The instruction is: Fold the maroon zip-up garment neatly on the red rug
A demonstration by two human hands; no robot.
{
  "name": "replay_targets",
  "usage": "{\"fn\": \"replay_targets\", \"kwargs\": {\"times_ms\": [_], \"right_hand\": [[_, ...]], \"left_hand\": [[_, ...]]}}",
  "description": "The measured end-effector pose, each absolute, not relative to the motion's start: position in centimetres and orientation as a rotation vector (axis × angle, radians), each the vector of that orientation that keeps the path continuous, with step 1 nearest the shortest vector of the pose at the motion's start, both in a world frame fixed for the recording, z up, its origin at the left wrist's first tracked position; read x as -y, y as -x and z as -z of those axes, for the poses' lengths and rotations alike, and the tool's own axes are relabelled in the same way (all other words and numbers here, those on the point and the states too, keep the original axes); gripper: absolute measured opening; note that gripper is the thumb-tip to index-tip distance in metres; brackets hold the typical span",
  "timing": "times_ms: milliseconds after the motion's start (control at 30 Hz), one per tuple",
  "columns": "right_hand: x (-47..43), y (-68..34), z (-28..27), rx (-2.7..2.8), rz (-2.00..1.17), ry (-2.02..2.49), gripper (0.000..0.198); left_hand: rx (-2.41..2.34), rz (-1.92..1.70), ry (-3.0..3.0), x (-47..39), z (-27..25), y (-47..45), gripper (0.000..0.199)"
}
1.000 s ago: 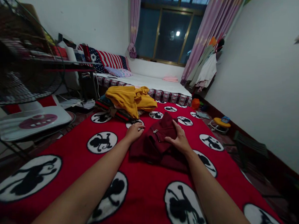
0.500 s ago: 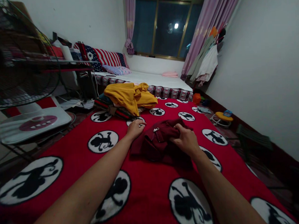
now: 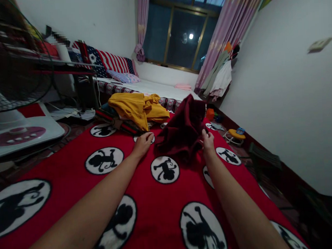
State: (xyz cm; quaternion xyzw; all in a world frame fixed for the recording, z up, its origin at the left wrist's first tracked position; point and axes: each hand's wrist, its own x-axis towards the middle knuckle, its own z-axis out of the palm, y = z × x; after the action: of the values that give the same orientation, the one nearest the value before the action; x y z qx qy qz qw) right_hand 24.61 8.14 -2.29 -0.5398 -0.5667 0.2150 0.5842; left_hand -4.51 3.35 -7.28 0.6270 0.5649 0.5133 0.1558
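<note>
One hand, my right [image 3: 208,140], pinches a limp maroon cloth garment [image 3: 182,133], best held by its edge; whether my curled left hand [image 3: 142,144] grips anything, I cannot tell.

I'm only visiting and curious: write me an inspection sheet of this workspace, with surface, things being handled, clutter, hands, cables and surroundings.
Surface: red blanket with dark monkey figures in white circles.
Things handled: dark red garment, unfolded into loose, raised folds.
Clutter: yellow garment heaped on other clothes, beyond the left hand.
Hands: right hand grips the dark red garment's right edge; left hand is beside it, fingers curled, grip unclear.
Cables: white cord hanging near the desk.
Surroundings: fan at left; bed, window and purple curtains beyond; yellow-topped stool at right.
</note>
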Motion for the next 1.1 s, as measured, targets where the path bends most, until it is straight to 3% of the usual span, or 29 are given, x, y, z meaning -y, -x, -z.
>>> {"fn": "replay_targets", "kwargs": {"times_ms": [133,233,500,767,933,1000,1100], "right_hand": [[-6.1,-21.7,6.6,1.420,-0.430,1.276,0.085],[-5.1,-20.3,6.9,1.602,-0.310,1.303,0.088],[-7.2,-22.9,7.1,1.303,-0.405,1.357,0.032],[-8.1,-30.6,6.5,0.761,-0.034,1.560,0.042],[-5.9,-27.3,5.2,1.251,0.243,1.377,0.030],[-5.1,-25.2,5.1,1.650,0.201,1.270,0.042],[-4.5,-22.4,5.5,1.959,0.058,1.385,0.076]], "left_hand": [[-1.628,-1.459,-1.840,-3.3,7.3,4.3,0.036],[-1.624,-1.452,-1.856,-3.2,7.3,4.1,0.037],[-1.603,-1.192,-2.194,-2.5,7.0,3.7,0.055],[-1.697,-1.031,-2.292,-2.5,6.9,3.6,0.052],[-1.738,-0.992,-2.331,-2.1,6.8,3.5,0.060],[-1.740,-0.985,-2.370,-1.8,6.6,3.3,0.066],[-1.681,-0.949,-2.479,-1.7,6.4,2.7,0.063]]}}
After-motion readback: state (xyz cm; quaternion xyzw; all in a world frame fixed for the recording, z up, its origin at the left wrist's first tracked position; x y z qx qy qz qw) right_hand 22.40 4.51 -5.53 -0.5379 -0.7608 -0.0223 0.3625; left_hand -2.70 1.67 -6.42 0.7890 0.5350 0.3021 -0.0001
